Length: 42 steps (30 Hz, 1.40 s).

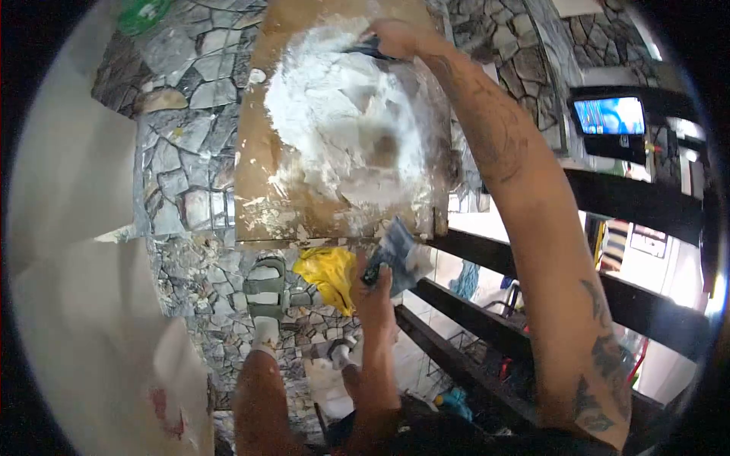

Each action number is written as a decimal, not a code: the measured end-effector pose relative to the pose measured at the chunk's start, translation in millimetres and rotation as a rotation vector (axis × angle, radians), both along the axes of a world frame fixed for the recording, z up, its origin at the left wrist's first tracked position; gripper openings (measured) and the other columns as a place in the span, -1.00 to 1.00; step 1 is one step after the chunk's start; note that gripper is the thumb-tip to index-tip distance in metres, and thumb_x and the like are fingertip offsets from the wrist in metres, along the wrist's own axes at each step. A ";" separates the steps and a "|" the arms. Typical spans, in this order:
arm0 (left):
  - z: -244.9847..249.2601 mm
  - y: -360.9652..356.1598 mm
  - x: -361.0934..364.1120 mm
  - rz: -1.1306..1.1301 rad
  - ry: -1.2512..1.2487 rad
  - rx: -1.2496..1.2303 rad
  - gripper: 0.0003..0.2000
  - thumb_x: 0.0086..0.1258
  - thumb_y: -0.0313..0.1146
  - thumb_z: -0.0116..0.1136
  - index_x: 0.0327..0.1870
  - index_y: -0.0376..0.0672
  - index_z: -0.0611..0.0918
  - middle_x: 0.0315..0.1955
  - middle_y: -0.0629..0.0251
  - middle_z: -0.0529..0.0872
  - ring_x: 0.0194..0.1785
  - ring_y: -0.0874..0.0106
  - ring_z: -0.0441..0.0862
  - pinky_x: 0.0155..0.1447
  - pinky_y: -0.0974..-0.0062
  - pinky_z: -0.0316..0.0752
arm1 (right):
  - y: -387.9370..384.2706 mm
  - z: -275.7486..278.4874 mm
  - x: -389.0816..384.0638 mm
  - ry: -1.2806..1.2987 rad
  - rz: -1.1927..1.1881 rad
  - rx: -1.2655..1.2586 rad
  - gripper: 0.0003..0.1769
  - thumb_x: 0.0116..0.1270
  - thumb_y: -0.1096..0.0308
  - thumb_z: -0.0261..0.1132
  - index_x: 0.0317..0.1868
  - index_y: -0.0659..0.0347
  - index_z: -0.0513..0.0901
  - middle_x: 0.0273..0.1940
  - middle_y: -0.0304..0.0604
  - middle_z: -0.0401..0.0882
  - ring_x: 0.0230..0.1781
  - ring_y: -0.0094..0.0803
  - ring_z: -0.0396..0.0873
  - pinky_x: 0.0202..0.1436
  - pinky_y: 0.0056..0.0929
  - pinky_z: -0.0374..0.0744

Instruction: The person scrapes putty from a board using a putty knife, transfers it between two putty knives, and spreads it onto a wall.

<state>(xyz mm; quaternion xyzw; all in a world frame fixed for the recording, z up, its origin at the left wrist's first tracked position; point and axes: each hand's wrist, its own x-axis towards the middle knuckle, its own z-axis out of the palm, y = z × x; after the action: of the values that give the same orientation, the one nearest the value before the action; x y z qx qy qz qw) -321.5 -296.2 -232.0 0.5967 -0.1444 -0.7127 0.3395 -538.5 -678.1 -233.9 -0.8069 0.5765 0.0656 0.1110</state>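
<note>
My right hand [395, 39] reaches to the far edge of a brown board [255, 175] and grips a dark flat scraper [369, 47], its blade at the white powdery paste [304, 83] spread over the board. Below the board's near edge, my left hand [374, 285] is wrapped around a grey, paste-smeared trowel [399, 254] held with its blade tilted up. Next to the left hand lies a yellow cloth or bag [331, 275].
Stone-patterned floor [175, 178] surrounds the board. A pale wall or sheet [76, 228] stands at left, a green container [141, 15] at top left. Dark rails [487, 319] run along the right, near a lit screen [610, 116].
</note>
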 end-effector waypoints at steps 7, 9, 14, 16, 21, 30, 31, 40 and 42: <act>-26.3 19.9 -48.7 0.480 0.146 -0.027 -0.71 0.18 -0.43 0.20 -0.09 -0.25 0.47 -0.27 0.27 0.57 -0.23 0.46 0.52 -0.14 0.52 0.47 | 6.5 14.4 4.4 0.061 0.049 0.049 -0.53 -0.15 0.50 0.09 -0.13 0.11 0.62 -0.24 0.07 0.60 -0.20 -0.06 0.56 -0.10 -0.23 0.49; -19.2 29.7 -43.0 0.461 0.288 0.134 -0.51 0.21 -0.61 0.10 0.21 -0.23 0.34 0.14 0.29 0.39 -0.06 0.59 0.41 0.07 0.67 0.31 | 18.3 10.3 2.7 0.074 0.110 0.103 -0.56 -0.13 0.49 0.14 -0.13 0.07 0.63 -0.28 0.05 0.60 -0.22 -0.08 0.56 -0.12 -0.22 0.50; -26.3 34.8 -37.5 0.578 0.530 -0.004 -0.54 0.18 -0.54 0.18 0.13 -0.21 0.37 -0.06 0.32 0.53 -0.08 0.48 0.50 0.10 0.48 0.40 | 63.1 28.5 24.5 0.235 0.130 0.054 -0.58 -0.11 0.45 0.22 -0.14 0.01 0.64 -0.30 -0.04 0.61 -0.20 -0.10 0.56 -0.12 -0.22 0.50; -29.1 36.3 -41.7 0.580 0.491 -0.018 -0.63 0.16 -0.50 0.20 0.01 -0.23 0.43 -0.07 0.24 0.55 0.01 0.35 0.51 0.17 0.34 0.42 | 74.1 24.7 23.0 0.270 0.129 0.108 -0.58 -0.10 0.46 0.21 -0.13 0.01 0.64 -0.29 -0.03 0.61 -0.19 -0.10 0.55 -0.11 -0.22 0.50; -20.6 45.1 -49.6 0.627 0.330 0.108 -0.83 0.20 -0.41 0.20 -0.25 -0.16 0.47 -0.42 0.41 0.52 -0.42 0.61 0.41 -0.29 0.54 0.36 | 108.5 22.7 18.9 0.259 0.163 0.051 -0.59 -0.07 0.50 0.16 -0.14 0.03 0.65 -0.27 0.04 0.59 -0.19 -0.05 0.53 -0.10 -0.20 0.49; -38.0 102.3 -18.2 0.571 0.006 0.062 -0.71 0.24 -0.39 0.16 -0.10 -0.30 0.40 -0.25 0.24 0.54 -0.26 0.42 0.50 -0.15 0.49 0.46 | 175.2 57.9 25.7 0.077 -0.035 -0.199 -0.52 -0.09 0.63 0.10 -0.07 0.14 0.56 -0.10 0.01 0.53 -0.07 -0.05 0.48 0.01 -0.21 0.44; -31.1 94.7 -14.2 0.593 0.003 0.048 -0.70 0.24 -0.39 0.16 -0.08 -0.30 0.40 -0.22 0.21 0.53 -0.23 0.42 0.51 -0.14 0.49 0.46 | 187.8 50.6 27.9 0.009 -0.022 -0.255 -0.60 -0.04 0.55 0.13 -0.11 0.13 0.58 -0.16 0.00 0.54 -0.12 -0.05 0.50 -0.02 -0.20 0.46; -10.8 89.6 18.6 0.477 -0.060 0.159 -0.71 0.23 -0.40 0.15 -0.09 -0.35 0.45 -0.18 0.20 0.53 -0.27 0.48 0.48 -0.13 0.57 0.41 | 193.9 -3.6 25.1 -0.065 -0.061 -0.258 -0.63 -0.08 0.58 0.18 -0.17 0.16 0.59 -0.16 -0.12 0.54 -0.15 -0.07 0.51 -0.02 -0.23 0.46; -29.5 104.8 11.9 0.452 -0.023 0.120 -0.61 0.19 -0.32 0.21 -0.04 -0.32 0.41 -0.16 0.18 0.52 -0.19 0.41 0.49 -0.08 0.51 0.42 | 200.3 -14.3 30.1 -0.019 -0.032 -0.215 -0.66 -0.08 0.54 0.21 -0.20 0.17 0.60 -0.18 -0.11 0.55 -0.17 -0.07 0.51 -0.06 -0.23 0.47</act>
<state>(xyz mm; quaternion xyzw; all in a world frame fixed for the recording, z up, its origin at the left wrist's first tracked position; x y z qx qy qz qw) -309.6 -191.4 -261.5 0.6409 0.0316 -0.6190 0.4529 -508.5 -477.8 -248.2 -0.8054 0.5919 -0.0062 0.0304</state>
